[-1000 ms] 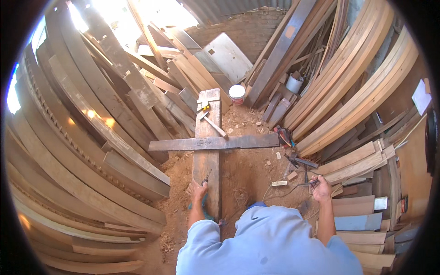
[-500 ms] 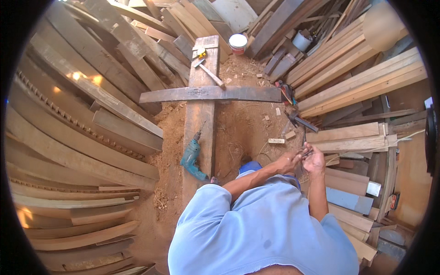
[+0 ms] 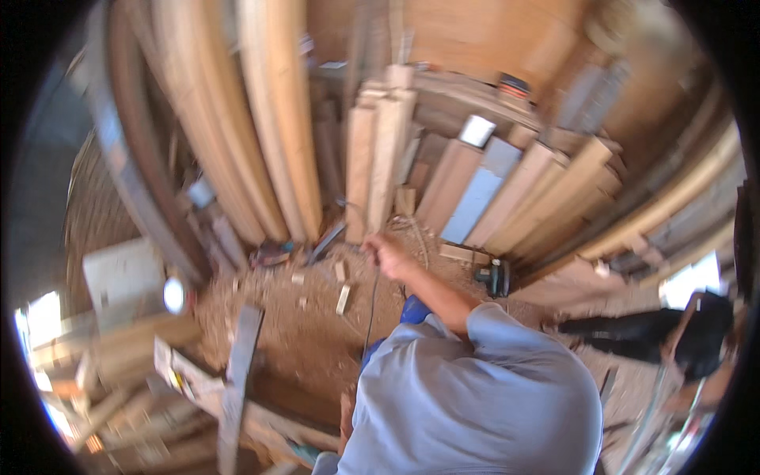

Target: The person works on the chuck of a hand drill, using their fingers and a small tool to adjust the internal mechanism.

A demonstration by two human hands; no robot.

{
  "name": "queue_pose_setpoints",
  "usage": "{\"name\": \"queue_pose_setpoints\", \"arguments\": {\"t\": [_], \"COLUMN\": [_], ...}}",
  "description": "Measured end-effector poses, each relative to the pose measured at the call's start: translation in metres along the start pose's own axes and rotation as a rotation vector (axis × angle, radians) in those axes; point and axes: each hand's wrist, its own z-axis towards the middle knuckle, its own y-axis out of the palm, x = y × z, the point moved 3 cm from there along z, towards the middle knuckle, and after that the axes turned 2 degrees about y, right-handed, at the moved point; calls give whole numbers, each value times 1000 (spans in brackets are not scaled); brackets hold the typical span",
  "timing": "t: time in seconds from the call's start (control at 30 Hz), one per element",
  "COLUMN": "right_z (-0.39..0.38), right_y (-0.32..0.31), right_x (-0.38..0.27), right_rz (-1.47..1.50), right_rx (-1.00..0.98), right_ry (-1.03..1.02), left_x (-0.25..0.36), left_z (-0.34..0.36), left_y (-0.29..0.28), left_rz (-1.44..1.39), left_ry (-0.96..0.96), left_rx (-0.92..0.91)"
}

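Observation:
The picture is blurred by motion. My right hand is stretched out in front of me, closed around a thin dark cable that hangs from it down to the sawdust floor. It is close to the foot of several upright pale planks. My left hand is hidden behind my light blue shirt. A small black round power tool lies on the ground just right of my forearm.
Curved boards lean at the upper left, and flat boards, one blue-grey, at the upper right. Small wood offcuts and a white bucket sit on the sawdust. A dark crossed plank lies lower left. A dark-clothed figure is at right.
My head has swung to the right, so the plank bench and the drill slid to the lower left. My hands have parted. Only the right one still shows, with the cable in it.

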Motion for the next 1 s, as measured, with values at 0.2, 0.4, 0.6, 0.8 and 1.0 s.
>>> {"name": "queue_pose_setpoints", "arguments": {"t": [0.2,0.4,0.6,0.8,1.0], "right_z": [-62,-102,-116,-148,-155], "right_y": [17,4,-21,-24,-29], "right_x": [8,45,99,75,66], "right_rz": [-243,-872,-1620,-1154,-1254], "right_rx": [-125,-217,-302,-103,-164], "right_ry": [-227,-445,-780,-478,-563], "left_x": [77,203,230,228,210], "left_z": [60,74,142,163,199], "left_y": [-39,-57,-36,-52,-45], "left_rz": [-648,-1277,-1223,-1281,-1348], "left_ry": [-31,-47,-21,393,163], "left_rx": [-199,-585,-689,-587,-591]}}
